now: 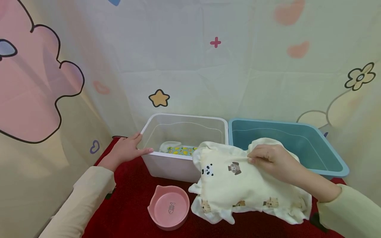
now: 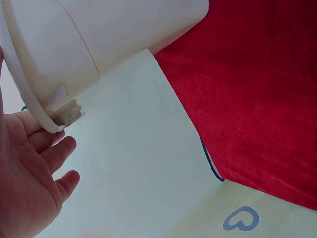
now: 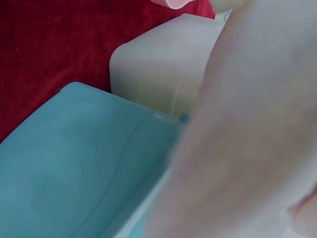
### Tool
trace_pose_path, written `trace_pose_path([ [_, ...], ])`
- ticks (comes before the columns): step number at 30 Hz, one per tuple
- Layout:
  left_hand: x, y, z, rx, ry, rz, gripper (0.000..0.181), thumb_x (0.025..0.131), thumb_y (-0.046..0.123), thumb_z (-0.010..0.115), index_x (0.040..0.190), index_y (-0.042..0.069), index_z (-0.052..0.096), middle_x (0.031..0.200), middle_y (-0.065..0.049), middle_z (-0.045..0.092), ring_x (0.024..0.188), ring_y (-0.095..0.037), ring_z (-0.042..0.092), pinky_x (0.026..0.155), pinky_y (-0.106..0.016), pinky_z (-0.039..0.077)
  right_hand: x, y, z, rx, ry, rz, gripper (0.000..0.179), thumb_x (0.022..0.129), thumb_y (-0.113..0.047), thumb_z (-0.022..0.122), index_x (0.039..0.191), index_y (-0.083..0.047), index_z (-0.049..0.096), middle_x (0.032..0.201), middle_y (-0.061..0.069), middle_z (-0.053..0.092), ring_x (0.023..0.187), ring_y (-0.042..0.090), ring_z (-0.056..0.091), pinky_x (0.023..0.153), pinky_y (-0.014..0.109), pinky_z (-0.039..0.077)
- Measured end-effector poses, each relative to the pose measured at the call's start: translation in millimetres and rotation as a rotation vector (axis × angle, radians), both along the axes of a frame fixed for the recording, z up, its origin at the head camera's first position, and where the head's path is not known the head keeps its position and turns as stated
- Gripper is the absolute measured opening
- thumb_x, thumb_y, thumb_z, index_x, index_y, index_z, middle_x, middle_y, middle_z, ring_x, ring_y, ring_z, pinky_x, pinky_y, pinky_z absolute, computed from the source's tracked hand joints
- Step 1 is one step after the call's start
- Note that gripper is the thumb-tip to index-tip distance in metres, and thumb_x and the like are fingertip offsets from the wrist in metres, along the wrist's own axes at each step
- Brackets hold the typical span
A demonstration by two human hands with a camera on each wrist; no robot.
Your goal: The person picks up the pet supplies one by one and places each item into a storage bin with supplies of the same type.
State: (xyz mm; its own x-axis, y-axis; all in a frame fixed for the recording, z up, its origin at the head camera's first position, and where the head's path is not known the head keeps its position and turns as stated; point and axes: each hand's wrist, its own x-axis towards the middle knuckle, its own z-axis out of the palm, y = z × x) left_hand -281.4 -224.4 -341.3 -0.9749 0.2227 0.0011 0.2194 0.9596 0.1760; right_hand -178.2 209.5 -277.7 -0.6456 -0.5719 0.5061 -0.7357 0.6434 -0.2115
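Observation:
My right hand (image 1: 275,162) pinches the top edge of a cream ruffled pillow (image 1: 229,185) printed with a panda, a dog and other animals. The pillow hangs in front of the two bins and hides part of their front walls. In the right wrist view a blurred pale mass (image 3: 247,129) fills the right side. My left hand (image 1: 128,150) holds the front left corner of the white bin (image 1: 169,168), thumb over the front rim. In the left wrist view its fingers (image 2: 59,153) bend behind the rim (image 2: 25,94).
The teal bin (image 1: 324,148) stands right beside the white one. A lemon-patterned item (image 1: 181,151) and something whitish lie inside the white bin. In front sits a pink cat-eared bowl (image 1: 169,206) on a red cloth (image 1: 131,185). A printed curtain (image 1: 184,66) hangs behind.

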Motion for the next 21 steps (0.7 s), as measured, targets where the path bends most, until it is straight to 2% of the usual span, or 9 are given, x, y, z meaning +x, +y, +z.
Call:
trace_pose_path([
  [10, 1.9, 2.0, 2.1, 0.009, -0.008, 0.014, 0.096, 0.074, 0.072, 0.041, 0.139, 0.005, 0.024, 0.144, -0.019, 0.023, 0.124, -0.043, 0.03, 0.096, -0.061, 0.026, -2.6, -2.1, 0.2, 0.026, -0.026, -0.039, 0.014, 0.07, -0.001, 0.069, 0.079, -0.011, 0.071, 0.079, -0.004, 0.067, 0.072, 0.009, 0.057, 0.063, 0.023, 0.051],
  [18, 1.9, 1.3, 1.5, 0.019, -0.023, 0.026, 0.098, 0.072, 0.074, 0.04, 0.14, 0.006, 0.022, 0.145, -0.019, 0.021, 0.123, -0.044, 0.029, 0.095, -0.063, 0.027, -8.0, -2.2, -0.6, -0.006, 0.009, 0.007, 0.013, 0.07, -0.001, 0.069, 0.078, -0.011, 0.07, 0.077, -0.004, 0.067, 0.07, 0.009, 0.057, 0.061, 0.022, 0.049],
  [21, 1.8, 1.3, 1.6, 0.02, -0.024, 0.029, 0.098, 0.072, 0.075, 0.04, 0.14, 0.006, 0.022, 0.145, -0.019, 0.021, 0.123, -0.045, 0.029, 0.094, -0.063, 0.028, -9.6, -2.3, 0.4, -0.007, 0.008, -0.002, 0.013, 0.07, -0.001, 0.069, 0.078, -0.011, 0.07, 0.077, -0.004, 0.067, 0.07, 0.009, 0.057, 0.061, 0.022, 0.049],
])
